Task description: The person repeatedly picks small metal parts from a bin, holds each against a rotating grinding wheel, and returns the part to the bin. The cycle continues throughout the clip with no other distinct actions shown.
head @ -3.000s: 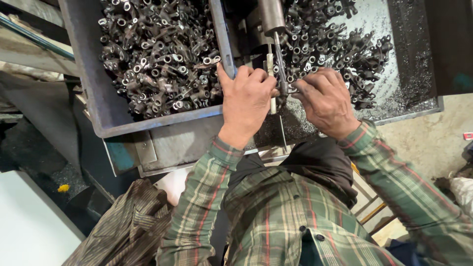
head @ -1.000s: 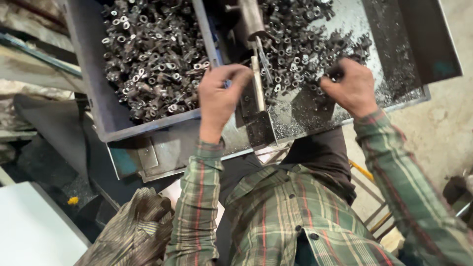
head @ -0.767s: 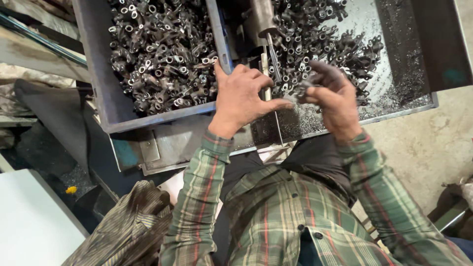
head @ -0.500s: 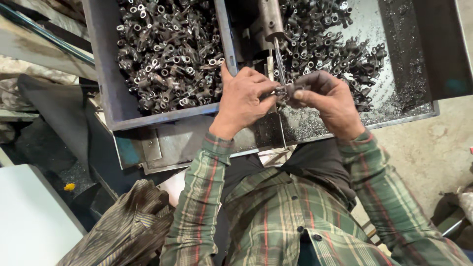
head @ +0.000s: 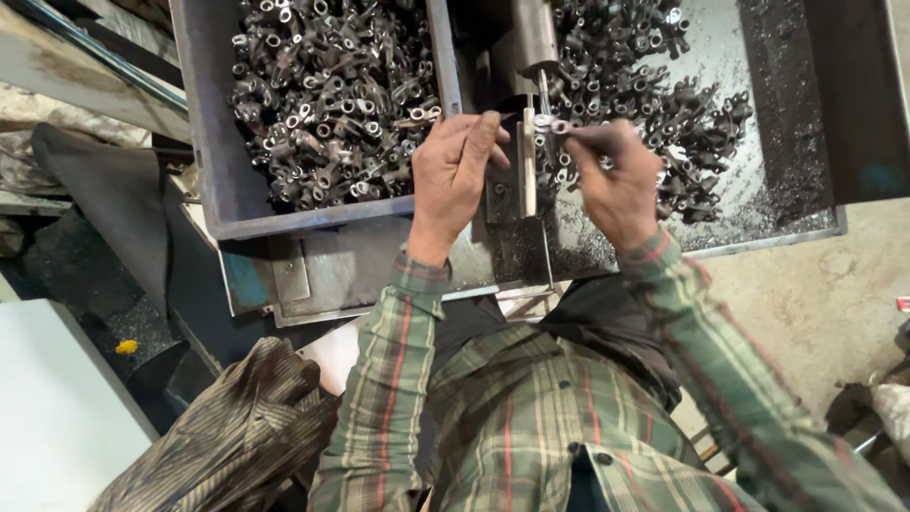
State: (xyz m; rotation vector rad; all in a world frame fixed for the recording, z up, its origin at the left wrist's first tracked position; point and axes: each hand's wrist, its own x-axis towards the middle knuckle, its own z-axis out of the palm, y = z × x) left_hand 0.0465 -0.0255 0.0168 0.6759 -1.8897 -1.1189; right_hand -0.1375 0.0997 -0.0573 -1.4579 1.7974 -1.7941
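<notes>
Small metal fittings with ring-shaped ends fill both sides of the workstation: a dense heap in the grey steel bin (head: 204,142) on the left and a looser spread on the flat tray (head: 787,223) on the right. One such fitting (head: 553,124) now sits pinched between the fingertips of the right hand (head: 616,180), lifted just under the tip of the vertical spindle (head: 536,38) of the machine. A second ago that hand was out over the pile on the tray; since then it has come back to the centre with a piece, so a fresh part has been fetched and brought to the tool. The left hand (head: 455,175) has stayed at the fixture (head: 507,180), fingers curled against its edge beside a pale upright bar (head: 529,161); whether its grip closes on anything cannot be told. The spindle's upper part is cut off by the frame, the seat beneath the fitting is hidden by the fingers, and motion blur softens the right sleeve.
</notes>
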